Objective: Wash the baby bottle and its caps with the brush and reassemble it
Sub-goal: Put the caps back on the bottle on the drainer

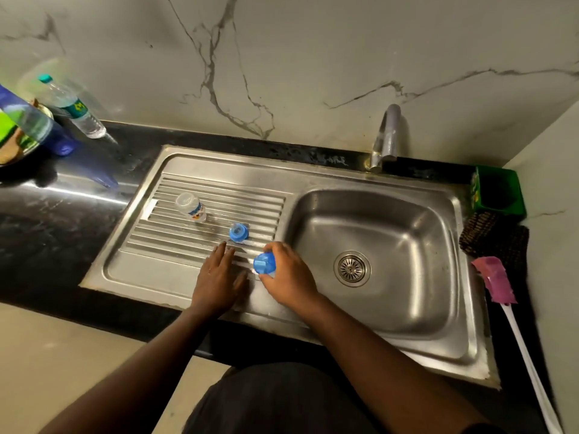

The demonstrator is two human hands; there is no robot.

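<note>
Right hand (289, 274) curled round a blue cap (264, 263) — grip closed on it, thumb beneath, just above the ridged draining board (175, 245) near the bowl's left rim. Left hand (219, 277) flat and open, fingers straight, over the front part of the same board, holding nothing; cannot tell whether touching the steel. Second blue cap (238, 232) stood on the ridges just beyond the two hands, apart from both. Baby bottle (191, 206) upside down further toward the board's back left, clear, with a printed band, well apart from the hands. Sink bowl (407, 245) to the right, drain strainer (352, 268) at its middle, tap (386, 136) at the back edge. Brush (496, 280) — pink head, white handle — lying on the black tabletop (47, 233) along the sink's right edge, beside a dark cloth (492, 233) and a green tub (498, 192) at the back right corner. Water bottles (73, 108) at the tabletop's back left corner.
</note>
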